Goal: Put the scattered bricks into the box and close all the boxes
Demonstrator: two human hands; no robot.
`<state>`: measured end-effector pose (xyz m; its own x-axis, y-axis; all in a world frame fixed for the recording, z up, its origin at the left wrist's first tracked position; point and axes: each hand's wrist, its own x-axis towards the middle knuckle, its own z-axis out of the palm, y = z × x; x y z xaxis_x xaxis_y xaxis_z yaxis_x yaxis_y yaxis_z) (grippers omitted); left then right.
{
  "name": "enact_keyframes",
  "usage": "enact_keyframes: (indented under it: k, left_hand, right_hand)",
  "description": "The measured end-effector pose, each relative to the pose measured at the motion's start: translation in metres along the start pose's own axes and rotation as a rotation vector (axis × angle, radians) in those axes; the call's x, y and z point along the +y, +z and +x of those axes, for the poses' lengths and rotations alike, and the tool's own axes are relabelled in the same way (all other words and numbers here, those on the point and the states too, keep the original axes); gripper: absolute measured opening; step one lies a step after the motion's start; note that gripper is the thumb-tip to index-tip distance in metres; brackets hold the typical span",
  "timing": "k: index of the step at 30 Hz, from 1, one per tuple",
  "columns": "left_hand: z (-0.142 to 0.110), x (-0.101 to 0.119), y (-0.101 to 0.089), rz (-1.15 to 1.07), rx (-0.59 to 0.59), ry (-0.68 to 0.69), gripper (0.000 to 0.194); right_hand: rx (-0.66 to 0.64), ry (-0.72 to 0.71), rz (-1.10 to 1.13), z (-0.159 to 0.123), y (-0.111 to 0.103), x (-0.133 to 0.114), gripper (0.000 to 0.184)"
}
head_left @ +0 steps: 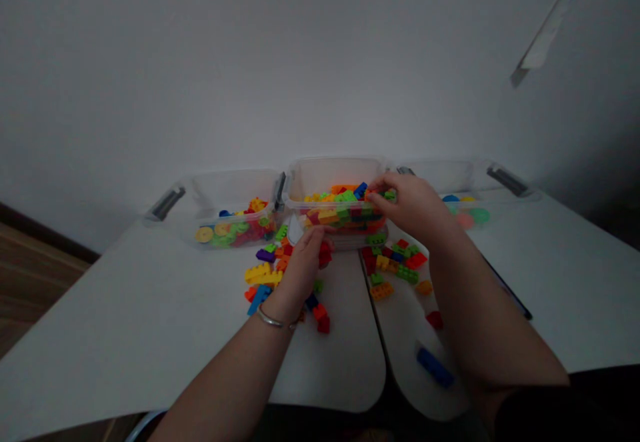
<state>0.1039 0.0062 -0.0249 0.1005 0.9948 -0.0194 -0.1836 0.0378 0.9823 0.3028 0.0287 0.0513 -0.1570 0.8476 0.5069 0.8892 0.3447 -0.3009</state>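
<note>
My left hand (301, 265) is in front of the middle clear plastic bin (336, 167), fingers curled round a red toy building brick (325, 254) that shows at its right side. My right hand (407, 199) reaches over the right part of that bin's rim. Its thumb and forefinger are pinched together above the bricks (345, 195) inside; a bit of red shows at the fingertips, too small to name. Loose bricks lie on both sides of my left hand, yellow ones (263, 273) to its left and green ones (407, 274) to its right.
A left clear bin (235, 185) and a right clear bin (435, 170) hold more colourful toy pieces. A blue brick (435, 367) lies near the front of the white table (150, 322). A dark gap (379, 325) splits the tabletop. The wall stands behind the bins.
</note>
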Motion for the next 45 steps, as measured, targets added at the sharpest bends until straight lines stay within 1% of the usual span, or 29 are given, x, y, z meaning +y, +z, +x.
enact_keyframes:
  k: [2, 7, 11, 13, 16, 20, 22, 25, 27, 30, 33, 36, 41, 45]
  left_hand:
    - [0.001, 0.000, 0.000, -0.014, -0.006, -0.020, 0.041]
    - [0.003, -0.002, -0.001, -0.021, -0.021, -0.047, 0.049]
    - [0.004, -0.004, -0.002, -0.088, -0.018, -0.089, 0.051]
    - [0.005, -0.003, -0.002, -0.132, -0.017, -0.132, 0.051]
    - [0.005, -0.003, -0.001, -0.194, -0.003, -0.217, 0.047]
    - [0.005, 0.000, -0.002, -0.240, 0.000, -0.294, 0.029]
    - [0.003, 0.002, -0.002, -0.239, -0.011, -0.284, 0.024]
    - [0.001, 0.005, -0.002, -0.237, -0.034, -0.241, 0.033]
    - [0.000, 0.006, -0.001, -0.245, -0.041, -0.224, 0.036]
    - [-0.001, 0.007, 0.001, -0.264, -0.037, -0.227, 0.036]
    - [-0.001, 0.007, 0.002, -0.294, -0.024, -0.221, 0.035]
    - [0.001, 0.007, 0.003, -0.342, -0.039, -0.174, 0.035]
    - [0.005, 0.003, 0.005, -0.404, -0.126, -0.073, 0.038]
    - [0.007, -0.001, 0.006, -0.447, -0.176, -0.010, 0.041]
  right_hand:
    - [-0.023, -0.022, -0.032, 0.000, 0.003, 0.000, 0.022]
    - [-0.156, -0.088, -0.078, 0.001, 0.003, -0.003, 0.029]
    - [-0.184, -0.116, -0.079, 0.001, 0.001, -0.006, 0.030]
    - [-0.163, -0.119, -0.056, 0.000, 0.002, -0.005, 0.031]
    - [-0.089, -0.108, 0.003, 0.000, 0.004, -0.003, 0.032]
    - [-0.005, -0.106, 0.044, -0.002, 0.006, -0.003, 0.032]
    - [0.035, -0.127, 0.053, -0.002, 0.005, -0.005, 0.029]
    - [0.077, -0.190, 0.081, -0.004, 0.002, -0.010, 0.025]
    - [0.076, -0.234, 0.097, -0.006, 0.000, -0.015, 0.024]
    - [0.050, -0.277, 0.114, -0.009, -0.002, -0.021, 0.023]
    - [-0.017, -0.307, 0.130, -0.011, -0.002, -0.027, 0.022]
    - [-0.111, -0.355, 0.130, -0.012, -0.002, -0.033, 0.021]
    - [-0.205, -0.422, 0.176, -0.014, 0.000, -0.041, 0.021]
    - [-0.302, -0.455, 0.195, -0.017, 0.005, -0.048, 0.015]
